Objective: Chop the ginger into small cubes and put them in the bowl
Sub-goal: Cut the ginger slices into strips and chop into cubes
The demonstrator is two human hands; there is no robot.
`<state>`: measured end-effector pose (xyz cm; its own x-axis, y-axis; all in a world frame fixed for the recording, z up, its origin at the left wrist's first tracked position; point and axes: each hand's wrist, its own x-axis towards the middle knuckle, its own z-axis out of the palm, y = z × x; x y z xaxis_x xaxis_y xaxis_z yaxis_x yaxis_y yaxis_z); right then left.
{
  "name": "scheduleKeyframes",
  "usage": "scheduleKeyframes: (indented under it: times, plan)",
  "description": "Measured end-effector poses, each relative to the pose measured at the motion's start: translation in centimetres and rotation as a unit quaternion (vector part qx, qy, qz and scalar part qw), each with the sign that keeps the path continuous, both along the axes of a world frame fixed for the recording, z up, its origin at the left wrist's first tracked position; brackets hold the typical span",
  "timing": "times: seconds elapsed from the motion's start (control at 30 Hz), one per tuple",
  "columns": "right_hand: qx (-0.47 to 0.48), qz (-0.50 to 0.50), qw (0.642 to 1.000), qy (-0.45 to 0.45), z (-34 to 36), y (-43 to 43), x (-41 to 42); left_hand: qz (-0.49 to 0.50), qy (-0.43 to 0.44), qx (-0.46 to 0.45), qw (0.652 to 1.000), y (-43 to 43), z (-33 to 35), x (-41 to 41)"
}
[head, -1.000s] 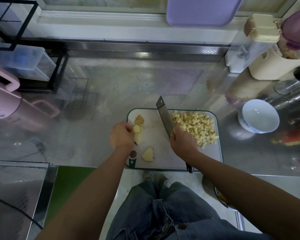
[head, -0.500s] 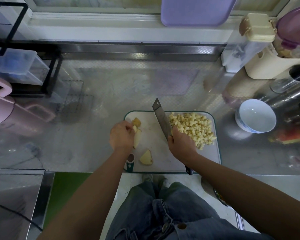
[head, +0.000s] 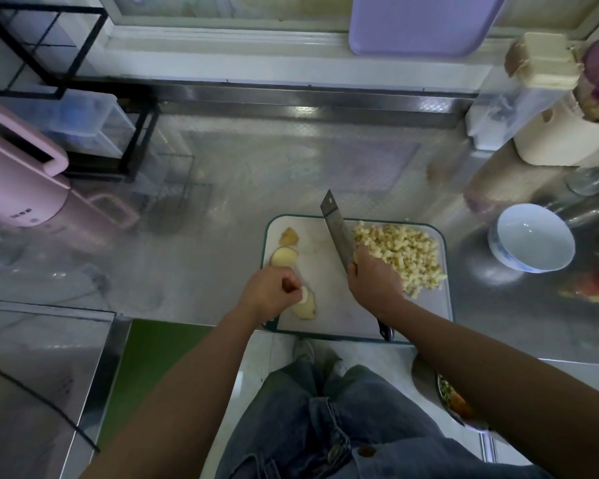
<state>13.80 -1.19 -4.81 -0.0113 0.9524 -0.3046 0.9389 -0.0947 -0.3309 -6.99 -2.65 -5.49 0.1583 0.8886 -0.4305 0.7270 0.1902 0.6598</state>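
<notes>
A white cutting board with a green rim lies at the counter's front edge. A heap of small ginger cubes covers its right half. Three ginger slices lie along its left side: a brownish end piece, a pale round slice and a slice near the front. My left hand pinches a small pale ginger piece just above that front slice. My right hand grips the cleaver, whose blade points away from me beside the cube heap. The empty white bowl stands right of the board.
A pink appliance and a black wire rack with plastic boxes stand at the left. Cream and clear containers crowd the back right. A lilac tray leans on the window sill. A metal bowl of vegetables sits below the counter.
My left hand moved from the slices at the board's left side toward the front slice, uncovering the pale round slice. The cleaver and my right hand stayed beside the cube heap.
</notes>
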Motion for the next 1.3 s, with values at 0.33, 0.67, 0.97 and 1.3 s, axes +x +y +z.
scheduleKeyframes:
  times: [0.33,0.67,0.97,1.3]
  plan:
    - [-0.003,-0.008,1.0,-0.005,0.4,-0.9,-0.1,0.09,0.102,0.038,0.99,-3.7,0.0,2.4]
    - [-0.004,-0.014,1.0,-0.007,0.5,-1.1,-0.3,0.073,0.162,0.066,0.982,-3.5,0.3,3.5]
    - [0.002,-0.016,0.999,0.029,0.3,-0.1,0.5,0.113,0.026,0.028,0.993,1.0,0.7,2.7]
    - [0.001,-0.029,0.999,0.033,0.0,1.1,0.2,0.041,0.171,0.138,0.975,5.0,0.3,2.5]
